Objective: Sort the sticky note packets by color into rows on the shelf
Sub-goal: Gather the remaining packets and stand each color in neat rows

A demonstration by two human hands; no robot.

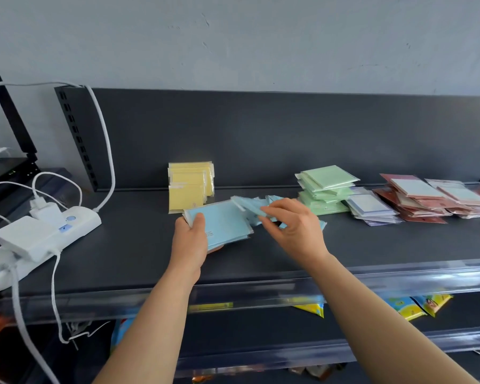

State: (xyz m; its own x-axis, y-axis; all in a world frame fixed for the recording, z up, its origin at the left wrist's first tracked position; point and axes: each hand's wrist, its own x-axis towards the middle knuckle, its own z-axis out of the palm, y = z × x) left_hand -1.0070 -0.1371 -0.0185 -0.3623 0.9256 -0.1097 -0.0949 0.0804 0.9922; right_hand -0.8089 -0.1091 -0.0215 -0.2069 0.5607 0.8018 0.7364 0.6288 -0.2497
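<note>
The left hand grips a flat stack of blue packets in shiny clear wrap over the dark shelf. The right hand pinches one blurry blue packet in its grip, between the yellow pile and green pile.

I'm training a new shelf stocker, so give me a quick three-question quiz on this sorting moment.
1. True or false: the yellow packets stand upright against the back panel.
2. What does the left hand hold? A red packets, B blue packets, C purple packets.
3. Fill in: the green packets lie to the ___ of the yellow ones.
Key: 1 true; 2 B; 3 right.
</note>
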